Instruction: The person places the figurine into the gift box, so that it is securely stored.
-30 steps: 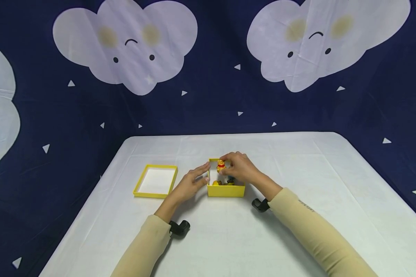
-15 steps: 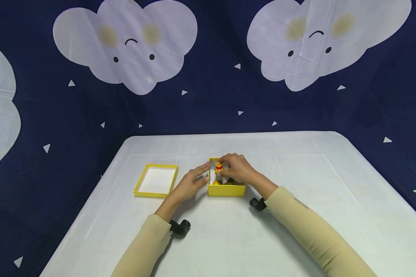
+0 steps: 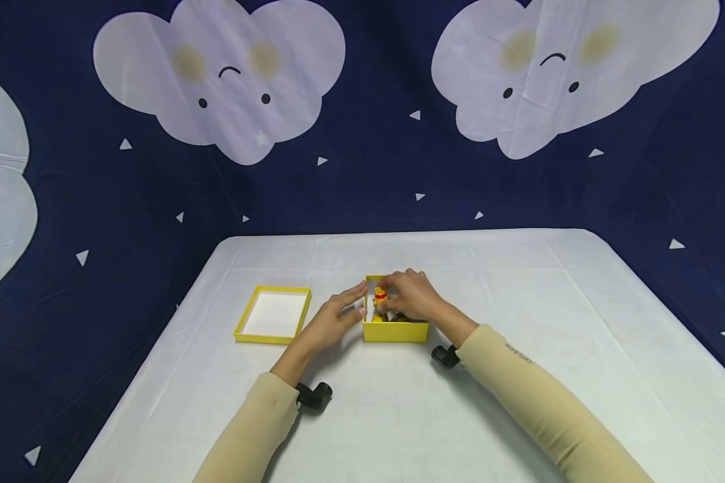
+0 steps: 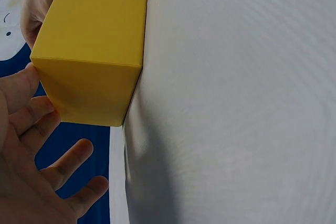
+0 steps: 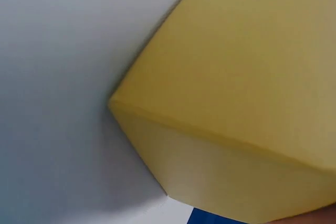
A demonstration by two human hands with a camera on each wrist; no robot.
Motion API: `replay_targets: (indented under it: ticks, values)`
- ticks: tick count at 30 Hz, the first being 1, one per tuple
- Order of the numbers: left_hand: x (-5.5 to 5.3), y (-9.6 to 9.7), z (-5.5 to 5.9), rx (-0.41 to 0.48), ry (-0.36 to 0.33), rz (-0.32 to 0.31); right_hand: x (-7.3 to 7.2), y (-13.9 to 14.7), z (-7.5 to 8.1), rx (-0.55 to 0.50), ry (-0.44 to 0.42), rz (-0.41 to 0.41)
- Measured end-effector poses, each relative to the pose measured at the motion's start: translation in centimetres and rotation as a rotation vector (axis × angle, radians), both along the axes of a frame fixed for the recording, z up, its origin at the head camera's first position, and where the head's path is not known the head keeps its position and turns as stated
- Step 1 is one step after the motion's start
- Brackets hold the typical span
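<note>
A yellow box (image 3: 395,332) with a white inside stands uncovered in the middle of the table. My right hand (image 3: 415,295) reaches over its right side and pinches a small yellow bear figurine (image 3: 380,294) in a red shirt, held upright within the box's opening. More small yellow and dark figures lie in the bottom of the box, partly hidden by its front wall and my hand. My left hand (image 3: 333,318), fingers extended, touches the box's left side; the left wrist view shows its fingertips (image 4: 46,106) against the yellow wall. The right wrist view shows mostly the box's outer walls.
The yellow-rimmed box lid (image 3: 272,315) lies inside up on the white-covered table (image 3: 374,416), left of the box. Behind the table hangs a dark blue cloth (image 3: 362,194) with clouds and small triangles. A black wrist camera (image 3: 315,396) sits at the left cuff.
My right hand has moved slightly left and down, lowering the bear figurine deeper into the box toward its left wall. The left hand stays at the box's side.
</note>
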State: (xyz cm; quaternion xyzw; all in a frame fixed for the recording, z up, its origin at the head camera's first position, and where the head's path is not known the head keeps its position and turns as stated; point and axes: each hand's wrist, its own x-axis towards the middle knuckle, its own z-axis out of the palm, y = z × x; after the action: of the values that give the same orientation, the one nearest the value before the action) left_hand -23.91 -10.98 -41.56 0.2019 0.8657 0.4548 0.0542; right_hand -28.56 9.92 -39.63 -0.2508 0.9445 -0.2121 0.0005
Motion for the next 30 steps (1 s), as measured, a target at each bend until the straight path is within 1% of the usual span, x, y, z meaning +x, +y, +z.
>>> replay_targets:
  ticks: [5, 8, 15, 26, 30]
  values:
    - [0.07, 0.03, 0.01, 0.009, 0.015, -0.005, 0.13, -0.43, 0.11, 0.051, -0.005, -0.047]
    - [0.09, 0.05, 0.03, 0.005, 0.010, -0.001, 0.21, -0.64, 0.07, 0.070, -0.001, -0.065]
    - [0.09, 0.09, 0.06, 0.013, 0.014, 0.002, 0.26, -0.83, -0.22, 0.108, 0.035, -0.072]
    - [0.08, 0.03, 0.05, 0.016, 0.007, -0.005, 0.28, -1.00, -0.35, 0.146, 0.045, -0.080]
    - [0.03, 0.01, 0.01, 0.015, 0.010, -0.007, 0.34, -1.01, -0.34, 0.162, 0.063, -0.074]
